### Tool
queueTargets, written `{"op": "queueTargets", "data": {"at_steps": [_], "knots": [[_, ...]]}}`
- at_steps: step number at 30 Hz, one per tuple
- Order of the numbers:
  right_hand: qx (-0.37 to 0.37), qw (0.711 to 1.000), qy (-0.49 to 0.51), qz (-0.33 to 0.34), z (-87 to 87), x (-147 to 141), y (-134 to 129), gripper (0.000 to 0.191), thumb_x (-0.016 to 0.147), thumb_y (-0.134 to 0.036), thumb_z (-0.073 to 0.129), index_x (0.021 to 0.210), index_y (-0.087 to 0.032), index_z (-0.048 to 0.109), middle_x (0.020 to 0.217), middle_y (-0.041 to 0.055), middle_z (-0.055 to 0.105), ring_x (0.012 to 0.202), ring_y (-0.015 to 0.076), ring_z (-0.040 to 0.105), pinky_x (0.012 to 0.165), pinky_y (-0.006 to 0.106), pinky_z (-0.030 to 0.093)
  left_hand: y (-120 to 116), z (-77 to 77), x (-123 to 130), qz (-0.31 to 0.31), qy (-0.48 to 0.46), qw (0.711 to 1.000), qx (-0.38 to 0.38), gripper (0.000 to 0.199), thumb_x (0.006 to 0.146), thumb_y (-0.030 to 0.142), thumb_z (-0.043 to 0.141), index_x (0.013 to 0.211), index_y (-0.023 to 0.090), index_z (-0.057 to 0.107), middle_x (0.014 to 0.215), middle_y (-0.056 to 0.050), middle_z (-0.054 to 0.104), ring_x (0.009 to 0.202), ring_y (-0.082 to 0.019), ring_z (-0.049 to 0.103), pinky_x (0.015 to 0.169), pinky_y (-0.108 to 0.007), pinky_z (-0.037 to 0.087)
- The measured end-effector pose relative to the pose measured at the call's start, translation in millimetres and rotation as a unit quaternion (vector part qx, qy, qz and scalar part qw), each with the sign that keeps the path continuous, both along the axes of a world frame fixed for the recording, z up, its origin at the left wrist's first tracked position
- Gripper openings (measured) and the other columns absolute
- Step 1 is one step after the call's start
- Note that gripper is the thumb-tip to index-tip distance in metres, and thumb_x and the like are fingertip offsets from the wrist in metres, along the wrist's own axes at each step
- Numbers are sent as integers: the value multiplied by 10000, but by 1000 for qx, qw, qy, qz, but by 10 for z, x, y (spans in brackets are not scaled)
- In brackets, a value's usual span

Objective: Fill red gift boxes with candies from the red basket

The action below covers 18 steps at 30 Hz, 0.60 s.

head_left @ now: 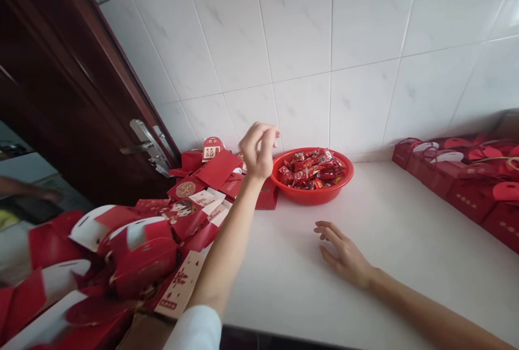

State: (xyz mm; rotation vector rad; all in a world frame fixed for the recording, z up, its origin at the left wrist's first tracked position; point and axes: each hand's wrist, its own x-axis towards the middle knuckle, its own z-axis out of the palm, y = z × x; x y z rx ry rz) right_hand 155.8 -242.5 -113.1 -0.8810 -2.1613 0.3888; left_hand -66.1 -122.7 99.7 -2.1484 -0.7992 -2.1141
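Observation:
My left hand is raised at the left rim of a red plastic basin, its fingers curled in. Whether anything lies inside the fingers is hidden. Red-wrapped candies fill the basin. Lower and to the right, my right hand hovers over the white tabletop with fingers apart and nothing in them. Left of my left forearm lies a pile of flat red gift boxes, some with cream panels and printed characters.
Folded red boxes with white flaps crowd the lower left. Rows of assembled red boxes with handles stand along the right. A tiled wall rises behind; a dark door is at left. Another person's arm shows at far left.

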Motion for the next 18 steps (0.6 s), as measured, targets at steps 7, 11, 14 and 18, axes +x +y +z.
{"op": "queueTargets", "data": {"at_steps": [7,11,14,18], "knots": [[-25,1000,10,13,54,-10,-27,299,939,-170,443,1217,-251,519,1298,143,609,884,208,721,779,393,636,161,-610,-31,94,64,948,-299,199,881,251,560,736,184,678,751,-17,708,718,-159,642,748,-268,512],[-41,999,13,16,42,1,-30,310,935,-168,446,1220,-265,516,1303,139,604,889,214,723,788,401,639,9,-789,-199,230,121,881,-396,212,844,181,583,999,177,727,1064,-93,754,991,-225,684,920,-319,509],[-47,999,22,6,27,14,-23,291,941,-184,451,1210,-273,519,1297,132,605,871,208,717,779,397,638,-120,-872,-269,330,211,783,-484,342,877,278,599,1178,140,688,1285,-203,664,1244,-333,590,1032,-424,445],[-53,997,51,-9,36,18,-19,246,952,-225,464,1179,-277,546,1249,119,627,825,196,699,750,386,627,-328,-950,-198,372,275,684,-564,450,921,387,551,1258,105,648,1391,-279,559,1352,-407,485,1092,-505,356]]}}
